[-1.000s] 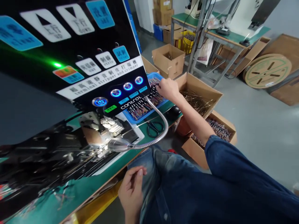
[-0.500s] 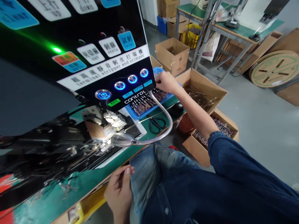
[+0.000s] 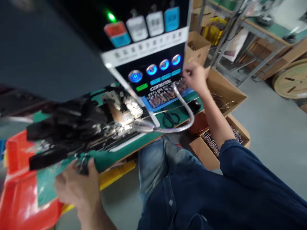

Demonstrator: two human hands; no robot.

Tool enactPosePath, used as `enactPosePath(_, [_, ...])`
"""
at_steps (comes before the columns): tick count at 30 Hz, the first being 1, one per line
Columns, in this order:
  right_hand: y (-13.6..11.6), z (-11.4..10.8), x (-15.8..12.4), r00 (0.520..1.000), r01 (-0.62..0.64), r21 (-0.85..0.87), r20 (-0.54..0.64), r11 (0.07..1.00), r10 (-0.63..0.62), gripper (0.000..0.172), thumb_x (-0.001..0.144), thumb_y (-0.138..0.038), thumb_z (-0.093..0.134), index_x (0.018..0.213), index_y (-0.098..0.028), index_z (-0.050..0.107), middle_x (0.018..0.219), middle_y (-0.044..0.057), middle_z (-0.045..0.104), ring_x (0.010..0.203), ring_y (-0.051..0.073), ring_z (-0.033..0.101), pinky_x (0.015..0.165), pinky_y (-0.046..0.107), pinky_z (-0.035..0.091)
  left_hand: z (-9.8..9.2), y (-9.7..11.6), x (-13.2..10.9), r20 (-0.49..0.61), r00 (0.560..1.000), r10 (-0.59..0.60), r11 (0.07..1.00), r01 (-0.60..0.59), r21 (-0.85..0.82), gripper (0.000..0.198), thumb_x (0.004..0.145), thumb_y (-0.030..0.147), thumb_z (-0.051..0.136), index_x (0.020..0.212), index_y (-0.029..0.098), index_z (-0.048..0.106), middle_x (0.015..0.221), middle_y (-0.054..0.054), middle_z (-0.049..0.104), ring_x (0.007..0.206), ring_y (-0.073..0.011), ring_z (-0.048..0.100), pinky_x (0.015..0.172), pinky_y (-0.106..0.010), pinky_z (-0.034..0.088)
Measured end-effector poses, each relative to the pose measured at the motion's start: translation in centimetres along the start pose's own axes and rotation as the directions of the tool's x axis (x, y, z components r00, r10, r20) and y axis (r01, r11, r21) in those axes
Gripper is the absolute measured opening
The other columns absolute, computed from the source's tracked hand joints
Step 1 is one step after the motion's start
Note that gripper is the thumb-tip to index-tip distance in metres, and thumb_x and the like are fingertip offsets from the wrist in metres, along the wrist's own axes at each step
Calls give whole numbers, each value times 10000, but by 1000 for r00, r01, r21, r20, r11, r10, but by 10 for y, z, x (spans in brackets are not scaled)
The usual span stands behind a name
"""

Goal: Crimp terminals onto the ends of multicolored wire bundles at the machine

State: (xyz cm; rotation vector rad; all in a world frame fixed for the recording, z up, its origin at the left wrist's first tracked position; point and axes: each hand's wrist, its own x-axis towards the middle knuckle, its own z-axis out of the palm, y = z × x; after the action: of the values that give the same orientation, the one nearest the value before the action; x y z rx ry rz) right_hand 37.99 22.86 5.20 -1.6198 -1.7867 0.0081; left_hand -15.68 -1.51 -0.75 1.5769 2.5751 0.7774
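Note:
My left hand is over the green bench top at the near left, blurred. Its thumb and fingers are apart, around a small dark shape that I cannot make out. My right hand is closed beside the lower right edge of the control panel; what its fingers hold, if anything, is hidden. Below it is a blue tray full of short wires with dark and white ends. The terminal stripping and crimping machine stands between my hands, lit by a lamp on a bendable metal neck.
Black-handled scissors and a round black object lie on the green bench. A red bin is at the left. Cardboard boxes with wires stand on the floor at right, near a large reel.
My left hand has moved left from the bench edge by my lap to over the bench top, its fingers spreading. My right hand stays closed near the blue tray. The view has turned left.

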Motion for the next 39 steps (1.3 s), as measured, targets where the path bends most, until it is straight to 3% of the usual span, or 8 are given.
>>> enactPosePath(7, [-44, -7, -155, 961, 94, 260, -275, 961, -20, 297, 1068, -430, 688, 1115, -261, 927, 913, 215, 840, 806, 278, 765, 713, 521, 466, -12, -5, -4, 10, 1000, 30, 999, -30, -27, 175, 1006, 370, 714, 1029, 198, 736, 1053, -81, 687, 1001, -275, 671, 1002, -436, 559])
enactPosePath(10, [-93, 11, -236, 992, 31, 427, 95, 904, -79, 280, 1030, -298, 718, 1236, -364, 896, 810, 164, 787, 674, 291, 674, 637, 514, 456, -15, -5, -28, -107, 994, 24, 991, -38, -128, 82, 996, 283, 720, 983, 216, 675, 1081, -99, 645, 1011, -271, 631, 946, -414, 549])
enactPosePath(13, [-160, 38, -282, 893, -177, 612, 429, 771, -135, 227, 1051, -361, 700, 1164, -345, 896, 765, 85, 744, 663, 282, 666, 642, 464, 504, -11, 2, -62, -132, 990, 47, 972, -76, -222, 147, 995, 239, 716, 901, 234, 603, 945, -65, 619, 999, -270, 607, 911, -406, 520])
enactPosePath(19, [-251, 100, -281, 538, -623, 584, 803, 521, -257, 375, 1052, -542, 717, 1198, -221, 844, 828, 22, 762, 716, 193, 658, 662, 317, 476, 15, 24, -128, 43, 996, 73, 854, -40, -519, 123, 1012, 253, 732, 961, 218, 626, 931, -21, 604, 751, -163, 538, 697, -308, 458])
enactPosePath(26, [-263, 101, -269, 510, -635, 605, 796, 481, -326, 348, 1102, -469, 651, 934, -184, 761, 822, 2, 692, 725, 148, 572, 690, 288, 419, 24, 13, -154, 63, 967, 246, 710, -135, -691, 297, 949, 468, 826, 1085, 218, 742, 1018, -77, 689, 839, -203, 614, 737, -336, 513])
enactPosePath(30, [-248, 78, -265, 404, -755, 554, 815, 352, -415, 386, 1118, -535, 642, 995, -193, 771, 804, -2, 676, 684, 140, 546, 650, 280, 405, 20, 19, -132, 199, 980, 1, 446, 178, -877, 352, 1105, 519, 617, 1111, 216, 795, 964, -75, 737, 809, -187, 653, 756, -333, 537])
enactPosePath(34, [-239, 64, -262, 297, -855, 458, 817, 242, -495, 405, 1100, -547, 669, 925, -188, 731, 792, 12, 693, 685, 143, 577, 628, 274, 386, 25, 49, -103, 385, 923, -7, 225, 377, -898, 327, 996, 530, 817, 1072, 212, 804, 1059, -90, 819, 830, -174, 742, 750, -304, 587])
enactPosePath(39, [-226, 52, -253, 412, -727, 590, 784, 351, -465, 423, 1099, -582, 647, 999, -191, 774, 861, 34, 730, 778, 178, 630, 701, 301, 448, 28, 81, -94, 436, 899, 38, 71, 433, -899, 301, 907, 431, 942, 938, 214, 735, 993, -45, 806, 739, -141, 748, 718, -294, 618])
